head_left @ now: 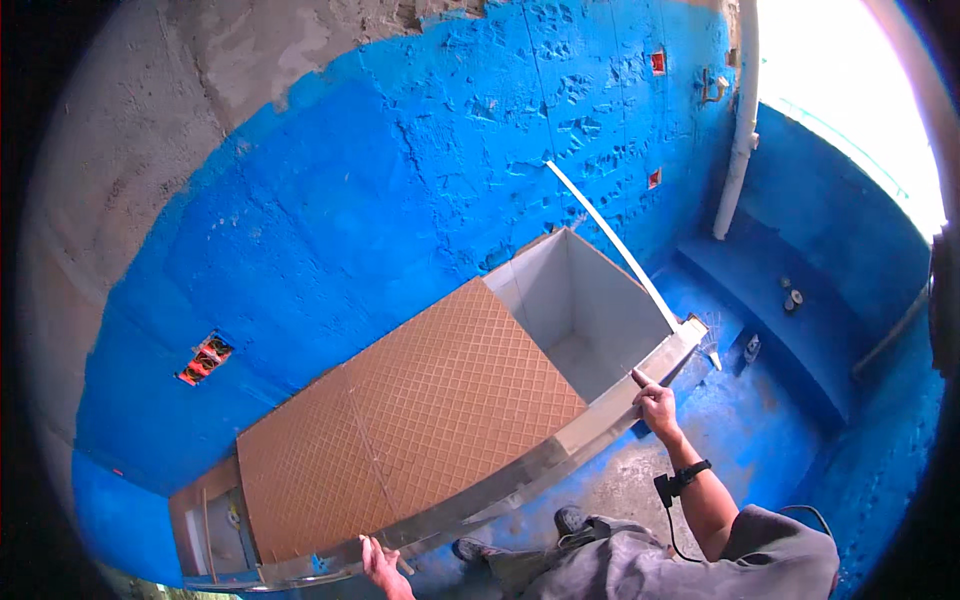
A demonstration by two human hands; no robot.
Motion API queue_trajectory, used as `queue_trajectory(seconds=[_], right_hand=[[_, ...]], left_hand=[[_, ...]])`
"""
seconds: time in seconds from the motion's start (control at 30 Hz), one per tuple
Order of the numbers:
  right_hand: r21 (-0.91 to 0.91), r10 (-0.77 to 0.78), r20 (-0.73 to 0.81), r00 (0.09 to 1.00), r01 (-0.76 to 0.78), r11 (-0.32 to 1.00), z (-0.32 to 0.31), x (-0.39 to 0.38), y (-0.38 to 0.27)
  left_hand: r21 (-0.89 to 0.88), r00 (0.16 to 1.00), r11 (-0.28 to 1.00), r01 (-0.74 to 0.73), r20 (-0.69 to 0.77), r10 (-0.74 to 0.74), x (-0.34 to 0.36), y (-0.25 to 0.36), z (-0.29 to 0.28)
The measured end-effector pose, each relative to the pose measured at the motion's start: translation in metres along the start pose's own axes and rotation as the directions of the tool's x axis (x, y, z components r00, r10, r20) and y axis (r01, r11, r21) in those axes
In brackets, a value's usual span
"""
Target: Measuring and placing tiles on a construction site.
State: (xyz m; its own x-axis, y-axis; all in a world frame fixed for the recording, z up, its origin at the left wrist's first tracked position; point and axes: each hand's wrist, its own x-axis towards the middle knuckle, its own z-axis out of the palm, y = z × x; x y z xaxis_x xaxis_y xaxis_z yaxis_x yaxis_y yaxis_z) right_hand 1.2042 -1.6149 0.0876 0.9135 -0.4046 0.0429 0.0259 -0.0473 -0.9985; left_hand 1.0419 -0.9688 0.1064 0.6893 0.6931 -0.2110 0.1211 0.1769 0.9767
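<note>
Pictured beside a blue wall (300,220), bending over two brown tiles (430,390) laid edge to edge, gridded side up, between that wall and a pale front ledge (600,425). Seen with the left hand (380,565) at the ledge by the tiles' near-left end, fingers partly bent; impossible to tell whether gripping or only resting there, or whether holding the slim tan piece (405,566) just beside. Seen with the right hand (657,405) at the ledge farther right, index finger extended toward the rim of an open bay (600,300), other fingers curled; impossible to tell whether holding anything.

Could crack or tip the right tile by pressing hard on its edge beside the bay, with any support underneath hidden from view. Could pinch the left fingertips by letting a tile slide toward the ledge. Could send the white strip (620,249), slanting from near the wall to the ledge's far-right end, into the bay by bumping it with the right arm.
</note>
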Motion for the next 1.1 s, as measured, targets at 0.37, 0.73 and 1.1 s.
queue_trajectory(seconds=[0.37, 0.73, 1.1], right_hand=[[0.032, -0.001, -0.016, 1.0, 0.002, 0.999, 0.002, -0.001, -0.004], [0.063, -0.007, -0.012, 1.0, 0.008, 0.998, 0.004, 0.0, -0.004], [0.016, -0.007, -0.013, 1.0, 0.008, 1.0, 0.003, -0.001, -0.008]], left_hand=[[0.029, 0.999, 0.999, 0.029, -0.016, -0.029, -0.006, 0.009, 0.006], [0.025, 0.999, 0.999, 0.023, 0.028, -0.023, -0.009, 0.013, 0.005], [-0.008, 0.999, 0.999, 0.031, -0.014, -0.031, -0.007, 0.009, 0.005]])
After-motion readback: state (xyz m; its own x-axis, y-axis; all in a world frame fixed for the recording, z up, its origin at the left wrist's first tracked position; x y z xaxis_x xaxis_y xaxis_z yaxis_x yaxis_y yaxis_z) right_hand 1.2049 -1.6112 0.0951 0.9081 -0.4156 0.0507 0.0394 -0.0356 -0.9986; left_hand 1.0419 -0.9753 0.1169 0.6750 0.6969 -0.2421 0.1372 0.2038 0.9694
